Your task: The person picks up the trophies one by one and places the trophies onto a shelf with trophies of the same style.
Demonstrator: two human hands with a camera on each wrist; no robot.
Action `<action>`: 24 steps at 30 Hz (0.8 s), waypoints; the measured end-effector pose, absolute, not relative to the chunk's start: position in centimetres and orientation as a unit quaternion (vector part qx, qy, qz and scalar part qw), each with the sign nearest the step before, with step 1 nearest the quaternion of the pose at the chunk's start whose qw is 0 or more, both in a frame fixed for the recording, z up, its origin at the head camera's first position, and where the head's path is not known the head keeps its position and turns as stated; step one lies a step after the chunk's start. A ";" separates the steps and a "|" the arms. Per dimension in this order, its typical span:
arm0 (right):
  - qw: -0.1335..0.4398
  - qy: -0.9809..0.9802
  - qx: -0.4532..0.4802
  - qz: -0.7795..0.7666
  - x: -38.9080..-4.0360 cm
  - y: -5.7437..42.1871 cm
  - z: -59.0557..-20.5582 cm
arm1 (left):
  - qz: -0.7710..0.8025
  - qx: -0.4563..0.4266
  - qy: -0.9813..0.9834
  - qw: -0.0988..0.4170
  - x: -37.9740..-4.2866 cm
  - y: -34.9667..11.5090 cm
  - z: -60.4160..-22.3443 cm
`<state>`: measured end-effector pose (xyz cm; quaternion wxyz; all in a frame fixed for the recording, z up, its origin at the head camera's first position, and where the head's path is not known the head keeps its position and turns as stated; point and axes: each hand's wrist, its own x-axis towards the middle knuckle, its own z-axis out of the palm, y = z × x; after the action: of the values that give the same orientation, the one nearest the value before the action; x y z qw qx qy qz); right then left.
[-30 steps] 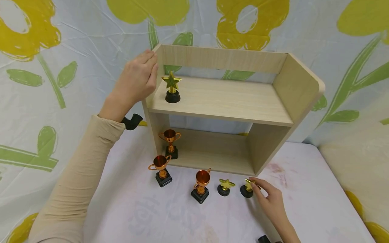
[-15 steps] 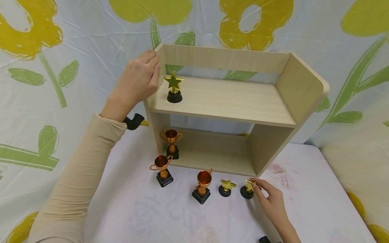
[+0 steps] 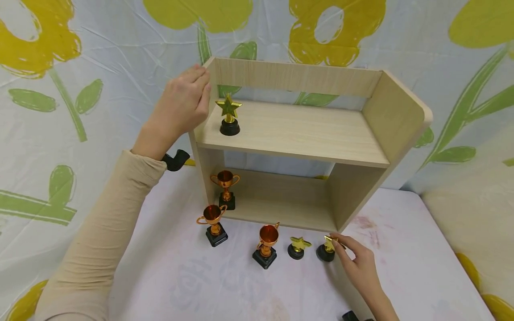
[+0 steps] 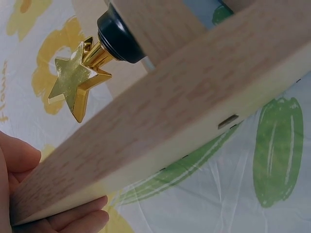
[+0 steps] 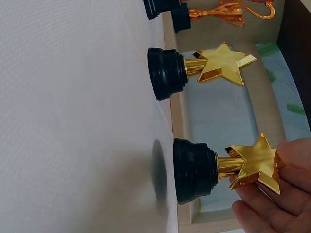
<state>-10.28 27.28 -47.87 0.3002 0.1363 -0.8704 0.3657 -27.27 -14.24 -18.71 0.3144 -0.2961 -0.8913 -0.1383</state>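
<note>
My left hand (image 3: 180, 100) grips the upper left side panel of a light wooden shelf (image 3: 301, 154), thumb on one face and fingers on the other in the left wrist view. With thumb and fingers my right hand (image 3: 359, 263) pinches a gold star trophy (image 5: 257, 165) by its star, the round black base close over the white table. Left of it stands another gold star trophy (image 3: 297, 247). A third star trophy (image 3: 229, 117) is on the upper shelf at the left, beside my left hand.
Two copper cup trophies stand on the white tablecloth (image 3: 225, 290): a left cup (image 3: 213, 225) and a middle cup (image 3: 266, 245). Another copper cup (image 3: 226, 189) is on the lower shelf at the left. A flower-print cloth (image 3: 120, 35) hangs behind.
</note>
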 end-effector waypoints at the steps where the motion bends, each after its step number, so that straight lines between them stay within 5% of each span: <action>1: 0.299 -0.872 0.137 0.363 -10.3 27.3 -47.8 | -0.138 -0.297 -0.891 0.315 -27.3 -14.2 -18.7; 24: 0.302 -0.870 0.147 0.362 -9.7 27.0 -46.0 | -0.142 -0.297 -0.889 0.318 -27.1 -14.3 -18.6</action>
<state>-9.67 26.97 -46.03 0.3021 0.1472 -0.8697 0.3616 -27.13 -14.29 -18.62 0.3178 -0.2973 -0.8890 -0.1424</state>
